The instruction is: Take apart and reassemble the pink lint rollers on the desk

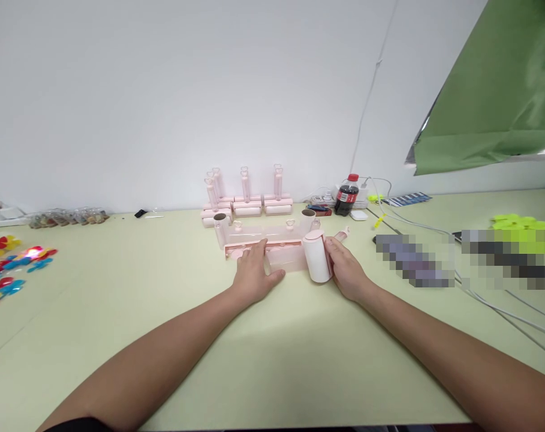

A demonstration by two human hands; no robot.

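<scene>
My right hand (pixel 348 268) is closed around a lint roller (pixel 318 258) with a white sheet roll and a pale pink end cap and frame. It is held tilted, the capped end up. To its left, my left hand (pixel 254 273) reaches over a translucent pink cover (pixel 288 260), thumb and fingers apart. Its fingertips touch pink parts; whether they press on them I cannot tell. Behind the hands lie more pink pieces, with a white sheet roll (pixel 220 231) standing at the left and another roll (pixel 307 219) at the right.
Along the wall stand several pink lint rollers (pixel 247 207) with upright handles. A cola bottle (pixel 346 196) and cables (pixel 416 227) are at the back right. Colourful flower pieces (pixel 11 282) lie far left, yellow-green ones (pixel 519 222) far right. A green sheet (pixel 492 96) hangs upper right.
</scene>
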